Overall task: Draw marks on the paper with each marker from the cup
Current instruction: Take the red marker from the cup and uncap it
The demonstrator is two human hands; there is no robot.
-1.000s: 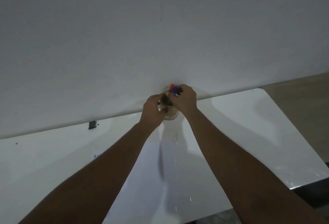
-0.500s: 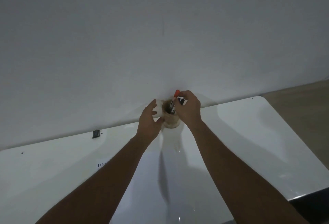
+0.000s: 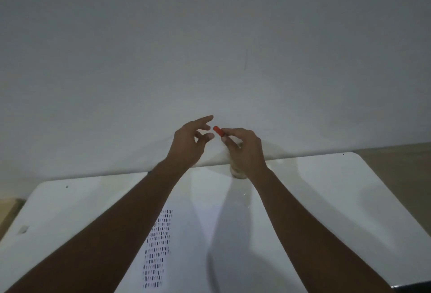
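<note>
At frame centre, your right hand (image 3: 245,150) grips the red-capped marker (image 3: 218,130) above the small tan cup (image 3: 236,172); your open left hand (image 3: 189,143) should pinch the cap and pull straight.

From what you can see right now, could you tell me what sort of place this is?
Probably a plain indoor room: a white table pushed against a bare wall, a marked paper on it, tan floor beyond.

Wall (image 3: 210,48) blocks directly behind the cup (image 3: 236,172).
</note>
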